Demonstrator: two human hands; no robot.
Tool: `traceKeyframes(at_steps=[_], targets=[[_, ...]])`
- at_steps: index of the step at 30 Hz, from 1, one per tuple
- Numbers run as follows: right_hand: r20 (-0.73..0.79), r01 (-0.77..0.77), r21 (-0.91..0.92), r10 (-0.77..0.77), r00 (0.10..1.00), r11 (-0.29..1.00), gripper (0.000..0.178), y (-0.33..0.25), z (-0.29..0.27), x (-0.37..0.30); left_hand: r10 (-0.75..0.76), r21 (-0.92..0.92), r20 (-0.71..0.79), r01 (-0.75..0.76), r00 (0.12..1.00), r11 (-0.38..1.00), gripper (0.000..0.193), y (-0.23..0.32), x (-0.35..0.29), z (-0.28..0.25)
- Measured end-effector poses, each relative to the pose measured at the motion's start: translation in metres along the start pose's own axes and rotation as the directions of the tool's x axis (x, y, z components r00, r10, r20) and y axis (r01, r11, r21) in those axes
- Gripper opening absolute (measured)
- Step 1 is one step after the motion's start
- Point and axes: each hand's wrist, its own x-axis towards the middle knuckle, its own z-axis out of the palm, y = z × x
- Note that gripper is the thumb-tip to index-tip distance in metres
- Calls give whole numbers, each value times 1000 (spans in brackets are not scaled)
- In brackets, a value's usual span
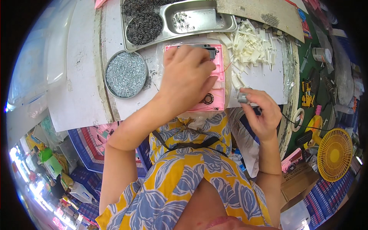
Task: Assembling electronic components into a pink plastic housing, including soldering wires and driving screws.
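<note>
Surface (76,92): white-covered, everything's parked on it, probably so nothing needs a long stretch.
Metal tray (203,25): far side, and I'd guess the walls stop those dark little bits wandering.
Pink case (219,96): right in front of the person, open side up, so the insides look easy to get at.
White pieces (253,48): loose heap just right of the case.
Left hand (188,73): over the case, fingers curled; can't tell if they're pinching anything.
Round dish (106,76): left of the case, corralling silvery bits.
Right hand (264,115): thumb and fingertips gripping a grey cylinder (243,98), clear of the case.
</note>
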Motion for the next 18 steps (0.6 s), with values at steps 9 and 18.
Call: traceKeyframes(at_steps=[9, 18], targets=[[-92, -236, 104, 246, 965, 966, 33, 4, 1, 2, -49, -44, -62, 47, 997, 998, 16, -18, -28, -1], [2, -45, -267, 47, 999, 963, 27, 30, 54, 48, -265, -185, -237, 224, 935, 957, 17, -22, -64, 2]])
